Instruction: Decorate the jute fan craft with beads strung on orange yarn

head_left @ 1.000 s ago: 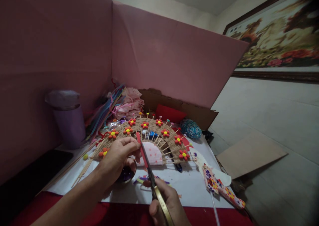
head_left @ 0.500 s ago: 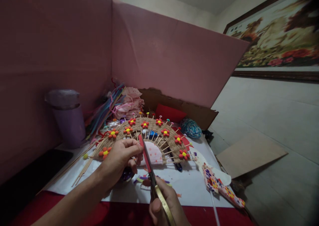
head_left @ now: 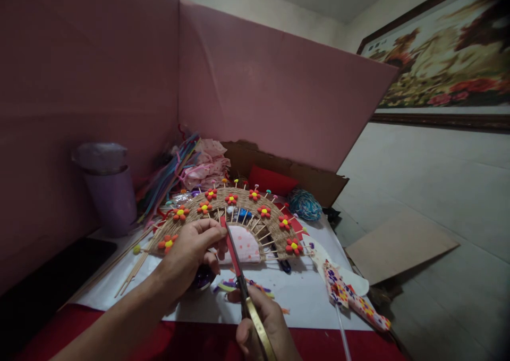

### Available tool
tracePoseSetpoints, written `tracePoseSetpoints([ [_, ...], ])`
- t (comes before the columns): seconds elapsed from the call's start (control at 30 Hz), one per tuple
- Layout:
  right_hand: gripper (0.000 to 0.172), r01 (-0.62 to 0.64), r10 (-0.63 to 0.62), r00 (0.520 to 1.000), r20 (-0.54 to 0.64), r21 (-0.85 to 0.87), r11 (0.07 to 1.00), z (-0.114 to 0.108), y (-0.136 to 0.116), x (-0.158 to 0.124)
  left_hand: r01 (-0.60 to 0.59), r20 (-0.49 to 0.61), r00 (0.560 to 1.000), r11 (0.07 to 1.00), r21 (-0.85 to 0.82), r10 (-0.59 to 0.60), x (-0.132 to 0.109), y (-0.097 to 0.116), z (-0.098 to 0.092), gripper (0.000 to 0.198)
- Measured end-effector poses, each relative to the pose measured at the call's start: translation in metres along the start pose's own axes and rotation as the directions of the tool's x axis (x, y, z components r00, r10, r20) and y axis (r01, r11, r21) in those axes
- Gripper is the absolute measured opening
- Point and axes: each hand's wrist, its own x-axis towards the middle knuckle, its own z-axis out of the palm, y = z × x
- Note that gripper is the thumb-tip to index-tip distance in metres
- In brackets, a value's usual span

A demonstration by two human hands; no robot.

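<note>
My right hand [head_left: 265,326] grips scissors [head_left: 239,276] with a gold handle and red blades, the blades pointing away toward a half-round woven fan [head_left: 239,212] of jute and wooden sticks, trimmed with red and yellow flowers. My left hand [head_left: 191,249] is closed in a pinch at the fan's inner edge, right beside the blade tips; what it pinches is too small to name. A pink dotted half disc [head_left: 245,244] lies at the fan's middle. Small coloured scraps [head_left: 227,286] lie on the white sheet [head_left: 295,297] under the scissors.
A purple cup [head_left: 111,196] stands at the left, with pipe cleaners [head_left: 175,170] and pink cloth behind the fan. A teal yarn ball [head_left: 305,204], a cardboard box [head_left: 287,170] and a painted paper figure [head_left: 350,297] are to the right. Pink boards wall in the back.
The scissors and my right hand have shifted slightly toward me and left; my left hand has stayed pinched at the fan's inner edge. The fan has not moved.
</note>
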Motion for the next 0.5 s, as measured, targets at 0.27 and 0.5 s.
tracePoseSetpoints([
  [0.27, 0.09, 0.06, -0.055, 0.995, 0.082, -0.066, 0.996, 0.0018, -0.0058, -0.0023, -0.009, 0.017, 1.0, 1.0, 0.014, 0.009, -0.0005, -0.0006, -0.0019, 0.016],
  [0.5, 0.089, 0.09, -0.082, 0.993, 0.087, -0.098, 0.991, 0.0002, -0.0002, 0.0008, 0.003, 0.067, 0.998, 0.999, 0.052, -0.006, -0.0018, -0.0051, 0.0007, 0.018],
])
